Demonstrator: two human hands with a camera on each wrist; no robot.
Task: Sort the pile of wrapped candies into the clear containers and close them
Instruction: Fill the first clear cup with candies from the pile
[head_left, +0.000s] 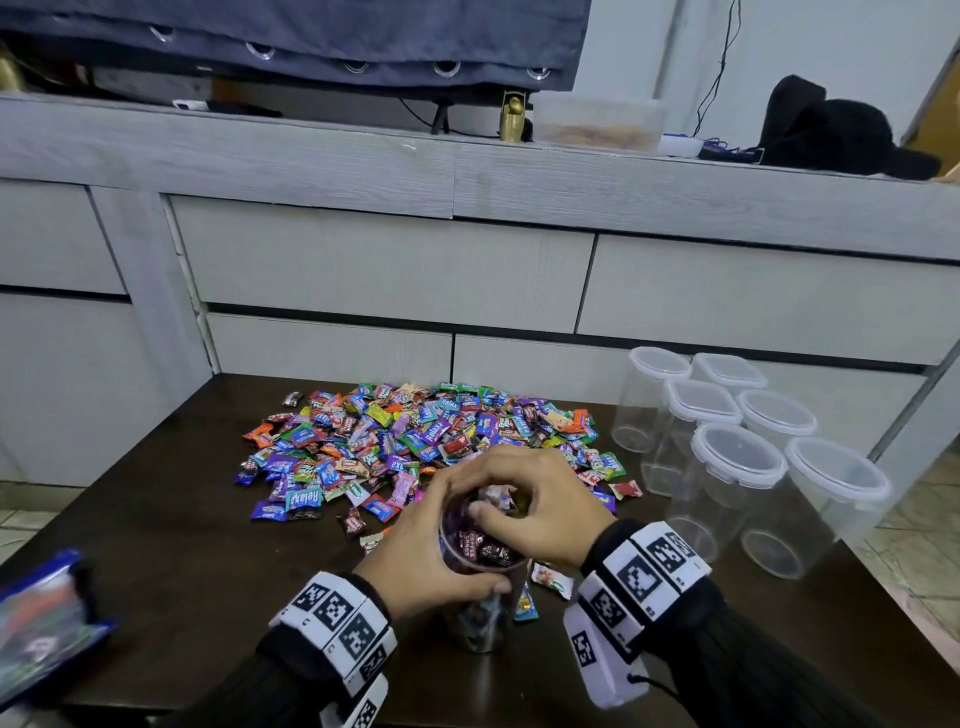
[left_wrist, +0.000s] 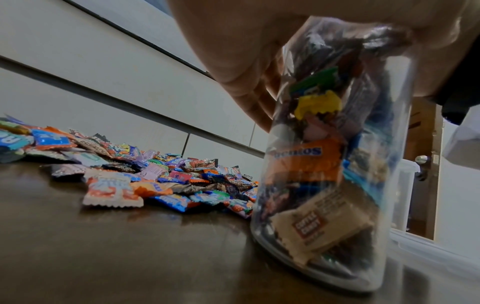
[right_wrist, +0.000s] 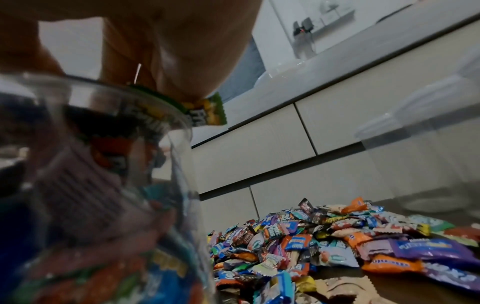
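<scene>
A tall clear container (head_left: 480, 621) stands open on the dark table (head_left: 171, 545), packed with mixed wrapped candies. My left hand (head_left: 441, 545) grips its upper part, thumb on the near side. My right hand (head_left: 511, 493) is curled over the mouth, holding candies there with the thumb pressing down on them. In the right wrist view a green candy (right_wrist: 207, 112) sticks out over the rim under my fingers (right_wrist: 168, 51). The left wrist view shows the filled container (left_wrist: 324, 185) from the side. The candy pile (head_left: 415, 441) lies just behind my hands.
Several empty clear containers with lids on (head_left: 737, 467) stand grouped at the table's right. A few loose candies (head_left: 550, 578) lie beside the held container. A blue packet (head_left: 47, 623) sits at the left edge. Grey cabinet drawers (head_left: 384, 270) rise behind the table.
</scene>
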